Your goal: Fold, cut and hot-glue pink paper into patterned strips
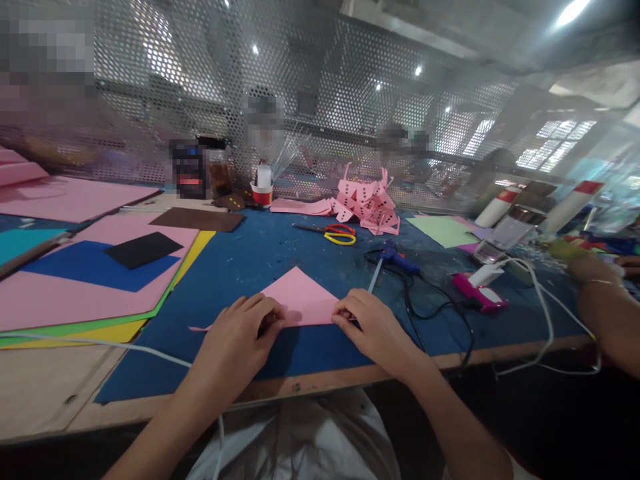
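A sheet of pink paper (303, 300) lies on the blue table top before me, one corner pointing away. My left hand (245, 327) grips its near edge at the left, fingers curled and thumb pressed to them. At the right end of the same edge, my right hand (367, 327) pinches the paper between thumb and fingers. A thin pink strip (199, 328) pokes out left of my left hand. Just beyond my right hand, a blue hot glue gun (397, 257) rests with a glue stick (375, 275) projecting toward me.
Red-and-yellow scissors (340, 234) and a heap of dotted pink cutouts (367, 200) lie farther back. Coloured sheets (100, 303) are stacked at left. A magenta power strip (480, 293) with white cables sits at right, near another person's arm (605, 307). Perforated metal (310, 87) stands behind.
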`<state>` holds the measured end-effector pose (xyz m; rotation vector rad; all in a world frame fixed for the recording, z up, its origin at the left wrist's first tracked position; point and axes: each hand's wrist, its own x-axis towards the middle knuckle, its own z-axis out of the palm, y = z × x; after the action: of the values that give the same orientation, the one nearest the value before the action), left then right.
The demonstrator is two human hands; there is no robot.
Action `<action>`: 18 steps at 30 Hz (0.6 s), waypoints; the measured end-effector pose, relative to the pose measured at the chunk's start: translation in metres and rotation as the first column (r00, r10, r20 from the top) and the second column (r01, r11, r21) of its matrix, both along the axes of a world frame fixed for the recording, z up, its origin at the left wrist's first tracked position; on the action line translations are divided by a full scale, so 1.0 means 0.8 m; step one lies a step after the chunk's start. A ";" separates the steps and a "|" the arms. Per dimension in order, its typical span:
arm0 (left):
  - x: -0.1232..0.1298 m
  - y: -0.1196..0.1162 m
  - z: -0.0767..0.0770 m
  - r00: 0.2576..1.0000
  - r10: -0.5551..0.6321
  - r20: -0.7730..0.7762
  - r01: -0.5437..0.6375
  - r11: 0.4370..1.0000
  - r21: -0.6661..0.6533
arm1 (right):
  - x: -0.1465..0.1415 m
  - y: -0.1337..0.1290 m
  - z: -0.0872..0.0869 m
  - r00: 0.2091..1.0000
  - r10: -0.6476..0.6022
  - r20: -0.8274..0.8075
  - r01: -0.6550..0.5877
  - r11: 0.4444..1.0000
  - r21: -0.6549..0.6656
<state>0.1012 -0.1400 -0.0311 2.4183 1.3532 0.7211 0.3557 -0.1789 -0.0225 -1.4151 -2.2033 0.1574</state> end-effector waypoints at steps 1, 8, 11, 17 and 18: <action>0.000 0.000 0.000 1.000 0.002 0.002 -0.002 1.000 -0.004 | 0.000 0.000 0.000 1.000 0.000 0.003 0.000 1.000 0.003; 0.000 -0.002 0.002 1.000 -0.003 0.007 0.003 1.000 0.001 | 0.000 -0.001 -0.001 1.000 0.014 0.005 -0.014 1.000 0.011; -0.001 -0.002 0.001 1.000 0.003 -0.007 -0.003 1.000 -0.003 | 0.000 -0.001 -0.001 1.000 0.009 0.008 -0.009 1.000 0.014; 0.000 -0.002 -0.001 1.000 0.003 -0.023 -0.003 1.000 -0.001 | 0.000 0.000 -0.001 1.000 0.010 0.014 -0.011 1.000 0.011; 0.000 -0.002 0.000 1.000 0.004 -0.026 -0.004 1.000 0.002 | 0.000 0.000 -0.001 1.000 0.009 0.014 -0.009 1.000 0.010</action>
<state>0.1011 -0.1415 -0.0311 2.4352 1.3676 0.6951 0.3559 -0.1792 -0.0231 -1.4049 -2.2190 0.1394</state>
